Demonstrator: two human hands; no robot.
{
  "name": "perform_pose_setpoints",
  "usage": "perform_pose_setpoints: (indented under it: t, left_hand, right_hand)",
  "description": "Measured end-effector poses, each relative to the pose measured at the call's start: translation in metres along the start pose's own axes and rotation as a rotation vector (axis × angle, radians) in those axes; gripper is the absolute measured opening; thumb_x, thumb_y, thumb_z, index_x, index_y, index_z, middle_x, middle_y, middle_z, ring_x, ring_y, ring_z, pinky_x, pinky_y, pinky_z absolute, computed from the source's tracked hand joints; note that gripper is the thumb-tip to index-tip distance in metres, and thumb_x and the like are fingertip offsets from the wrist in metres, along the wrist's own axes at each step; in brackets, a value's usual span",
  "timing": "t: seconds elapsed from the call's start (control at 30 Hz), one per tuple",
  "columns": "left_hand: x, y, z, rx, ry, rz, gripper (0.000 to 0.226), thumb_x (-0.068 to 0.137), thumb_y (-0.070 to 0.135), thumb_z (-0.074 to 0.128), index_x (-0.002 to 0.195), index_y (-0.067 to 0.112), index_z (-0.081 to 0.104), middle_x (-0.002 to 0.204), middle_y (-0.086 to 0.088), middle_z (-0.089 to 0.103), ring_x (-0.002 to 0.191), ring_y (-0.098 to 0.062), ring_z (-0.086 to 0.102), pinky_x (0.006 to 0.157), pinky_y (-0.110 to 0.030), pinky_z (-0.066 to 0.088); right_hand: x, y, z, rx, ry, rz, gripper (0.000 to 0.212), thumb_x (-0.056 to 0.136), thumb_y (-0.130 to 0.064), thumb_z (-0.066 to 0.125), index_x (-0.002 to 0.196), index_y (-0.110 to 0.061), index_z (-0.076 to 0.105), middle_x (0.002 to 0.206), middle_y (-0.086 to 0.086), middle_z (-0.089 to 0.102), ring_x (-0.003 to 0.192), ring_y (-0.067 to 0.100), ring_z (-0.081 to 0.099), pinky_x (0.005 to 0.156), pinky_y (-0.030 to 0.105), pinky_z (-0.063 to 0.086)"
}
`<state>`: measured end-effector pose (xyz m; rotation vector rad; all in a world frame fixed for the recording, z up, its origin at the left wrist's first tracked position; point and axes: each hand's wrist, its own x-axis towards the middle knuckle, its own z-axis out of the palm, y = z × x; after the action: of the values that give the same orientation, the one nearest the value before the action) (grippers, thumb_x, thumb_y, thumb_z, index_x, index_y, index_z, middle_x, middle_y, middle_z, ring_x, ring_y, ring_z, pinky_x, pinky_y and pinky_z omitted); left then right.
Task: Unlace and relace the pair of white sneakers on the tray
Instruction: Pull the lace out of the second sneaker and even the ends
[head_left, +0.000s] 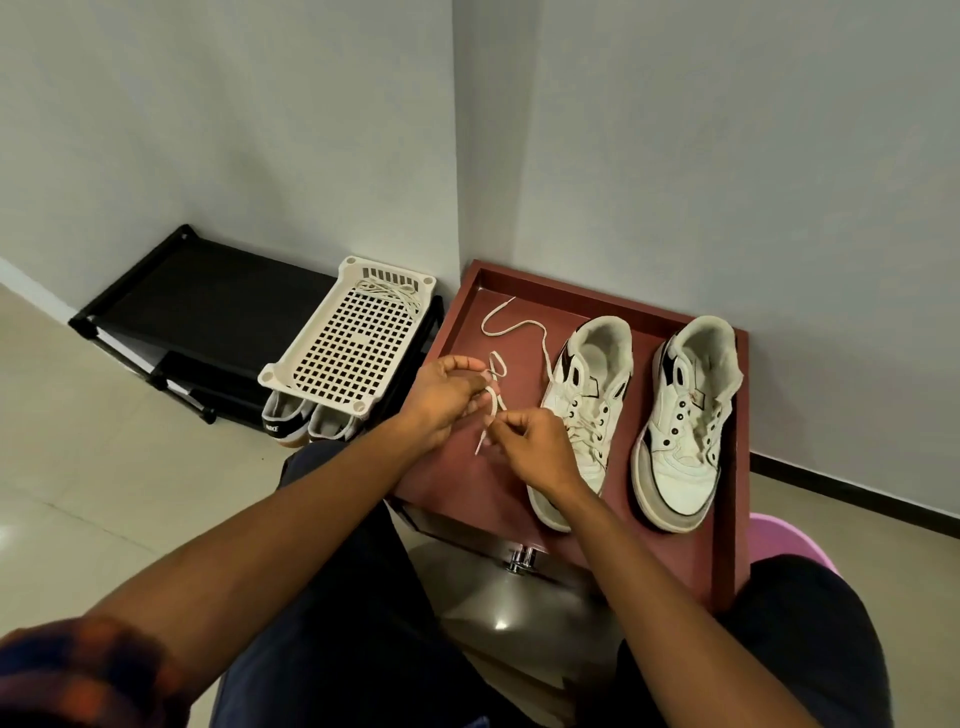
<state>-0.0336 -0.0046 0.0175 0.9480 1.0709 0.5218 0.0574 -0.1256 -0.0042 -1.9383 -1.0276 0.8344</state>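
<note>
Two white sneakers stand on a dark red tray (727, 551), toes toward me. The left sneaker (584, 410) keeps a lace in its lower eyelets; that white lace (511, 328) trails off across the tray's back left. The right sneaker (685, 421) shows bare eyelets. My left hand (447, 400) pinches a loop of the lace above the tray's left side. Just right of it, my right hand (535, 447) pinches the lace near its tip, partly covering the left sneaker's toe.
A white perforated basket (345, 343) holding another lace sits on a black shoe rack (208, 296) to the left, with dark shoes (283, 421) under it. The tray rests on a stool with a metal base (519, 564). Walls stand close behind; my knees frame the bottom.
</note>
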Motion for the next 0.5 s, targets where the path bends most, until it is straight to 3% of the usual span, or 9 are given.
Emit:
perform_pose_setpoints:
  t: [0.1, 0.2, 0.3, 0.4, 0.5]
  left_hand:
    - [0.001, 0.0, -0.009, 0.034, 0.031, 0.029, 0.014, 0.09, -0.006, 0.065, 0.09, 0.007, 0.062, 0.081, -0.009, 0.07, 0.075, -0.016, 0.071, 0.061, -0.021, 0.057]
    - [0.0, -0.001, -0.017, 0.106, 0.057, 0.051, 0.014, 0.089, -0.006, 0.066, 0.086, 0.008, 0.063, 0.081, -0.009, 0.068, 0.071, -0.013, 0.068, 0.063, -0.02, 0.059]
    - [-0.005, -0.008, -0.024, 0.254, 0.061, 0.071, 0.012, 0.09, -0.002, 0.067, 0.086, 0.009, 0.064, 0.079, -0.01, 0.069, 0.063, -0.013, 0.066, 0.056, -0.018, 0.055]
    - [-0.014, -0.017, -0.027, 0.583, 0.083, 0.152, 0.007, 0.087, 0.014, 0.07, 0.083, 0.018, 0.067, 0.071, -0.001, 0.068, 0.06, -0.011, 0.063, 0.054, -0.019, 0.049]
    - [-0.027, -0.015, -0.024, 0.946, 0.097, 0.434, 0.004, 0.082, 0.028, 0.069, 0.084, 0.026, 0.07, 0.074, 0.009, 0.064, 0.07, -0.008, 0.061, 0.068, -0.024, 0.051]
  right_hand:
    - [-0.001, 0.001, -0.005, 0.035, -0.004, 0.035, 0.025, 0.093, -0.034, 0.067, 0.071, -0.026, 0.077, 0.063, 0.004, 0.071, 0.057, 0.026, 0.064, 0.065, 0.039, 0.053]
    - [0.001, 0.002, -0.02, 0.106, -0.032, 0.074, 0.026, 0.091, -0.018, 0.068, 0.067, -0.024, 0.077, 0.066, 0.005, 0.073, 0.059, 0.015, 0.061, 0.068, 0.036, 0.052]
    - [0.001, 0.001, -0.037, 0.146, -0.014, 0.085, 0.017, 0.092, -0.016, 0.071, 0.078, -0.014, 0.08, 0.068, 0.007, 0.074, 0.061, 0.012, 0.063, 0.071, 0.033, 0.053]
    - [-0.001, 0.001, -0.047, 0.16, -0.003, 0.073, 0.019, 0.092, -0.017, 0.074, 0.074, -0.014, 0.079, 0.067, 0.008, 0.073, 0.06, 0.016, 0.061, 0.069, 0.032, 0.052]
    - [-0.002, 0.002, -0.053, 0.103, -0.02, 0.068, 0.02, 0.09, -0.02, 0.076, 0.07, -0.019, 0.079, 0.064, 0.003, 0.073, 0.057, 0.014, 0.06, 0.062, 0.03, 0.05]
